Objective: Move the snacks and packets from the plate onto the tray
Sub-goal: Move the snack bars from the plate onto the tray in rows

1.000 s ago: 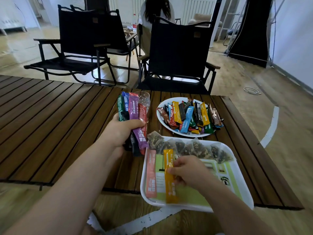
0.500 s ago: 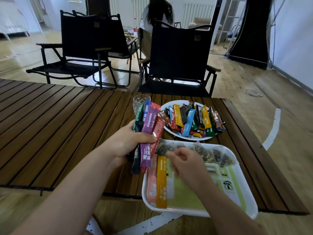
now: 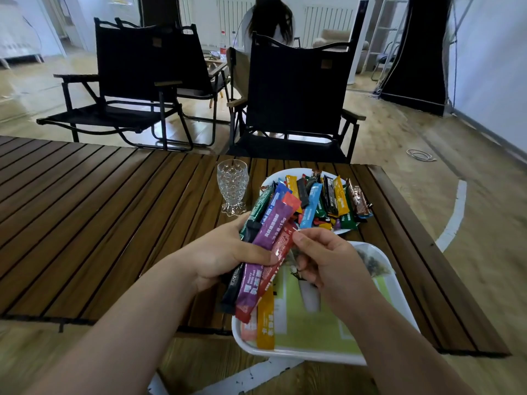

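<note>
Left hand [image 3: 225, 258] grips a fanned bundle of stick packets [image 3: 271, 226], fingers and thumb curled round its middle, above the left side of the white tray [image 3: 285, 354]; right hand [image 3: 328, 260] pinches the upper end of the bundle's red packet [image 3: 281, 246] between thumb and forefinger. On the tray lie an orange packet [image 3: 265, 323] and a pink packet [image 3: 247, 330] side by side, with clear sachets [image 3: 373, 263] at its far edge. More packets fill the white plate [image 3: 273, 178] just beyond the tray, beside a glass goblet [image 3: 232, 186] on the slatted wooden table [image 3: 99, 209].

bare forearms [image 3: 137, 317], left hand [image 3: 225, 259], right hand [image 3: 328, 262]
</note>
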{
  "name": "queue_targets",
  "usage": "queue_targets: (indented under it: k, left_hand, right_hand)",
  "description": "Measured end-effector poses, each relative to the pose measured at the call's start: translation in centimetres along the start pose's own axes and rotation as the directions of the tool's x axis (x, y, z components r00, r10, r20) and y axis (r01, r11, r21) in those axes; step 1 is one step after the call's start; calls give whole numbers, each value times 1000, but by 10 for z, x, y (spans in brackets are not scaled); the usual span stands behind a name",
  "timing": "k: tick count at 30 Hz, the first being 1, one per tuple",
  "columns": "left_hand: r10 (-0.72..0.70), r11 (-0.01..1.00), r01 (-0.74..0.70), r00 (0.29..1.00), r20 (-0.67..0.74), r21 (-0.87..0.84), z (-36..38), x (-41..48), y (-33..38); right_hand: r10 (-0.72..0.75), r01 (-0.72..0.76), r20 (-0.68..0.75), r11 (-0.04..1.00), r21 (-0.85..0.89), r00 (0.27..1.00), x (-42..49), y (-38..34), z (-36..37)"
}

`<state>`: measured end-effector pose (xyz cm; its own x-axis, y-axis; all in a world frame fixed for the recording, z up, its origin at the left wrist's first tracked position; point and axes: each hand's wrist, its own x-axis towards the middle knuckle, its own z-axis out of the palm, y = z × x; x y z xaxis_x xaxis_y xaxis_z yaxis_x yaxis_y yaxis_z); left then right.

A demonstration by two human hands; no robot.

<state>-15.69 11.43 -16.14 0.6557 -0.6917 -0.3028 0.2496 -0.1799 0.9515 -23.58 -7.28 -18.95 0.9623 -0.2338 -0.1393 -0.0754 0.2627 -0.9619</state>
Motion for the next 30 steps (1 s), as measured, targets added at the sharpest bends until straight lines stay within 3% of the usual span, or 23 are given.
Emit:
queue_targets:
  k: [4,10,12,14,16,19,26,30]
  left_hand:
    - [-19,996,8,993,-119,-89,-1,3,-1]
    - [-84,951,-34,927,-365,-307,-8,4,-1]
    - [-127,928,-13,928,-350,-371,-9,5,-2]
    - [-145,905,-3,938,-315,-426,-7,5,-3]
    - [-129,890,-22,945,-299,-455,-5,5,-2]
    - [-90,875,-67,951,-297,-480,-1,5,0]
    - [-98,863,-89,936,-338,-497,-2,4,1]
    - [-115,880,-73,926,-359,-469,-1,5,3]
  right_hand:
    - [17,-17,-3,985,170,1000,-2,-10,-1]
    - [-76,88,-45,897,433,996,-6,-26,-17]
    - [-100,110,-45,931,349,994,-8,-25,-17]
    - [-159,166,-57,974,153,986,-8,-20,-17]
    - [-243,242,-16,970,-32,970,-9,-15,-15]
    - [-263,265,34,955,-136,964,-13,-11,-10]
    - [-96,111,58,902,-416,994,-21,-12,-6]
    - [82,32,145,762,-647,986,-25,-11,-4]
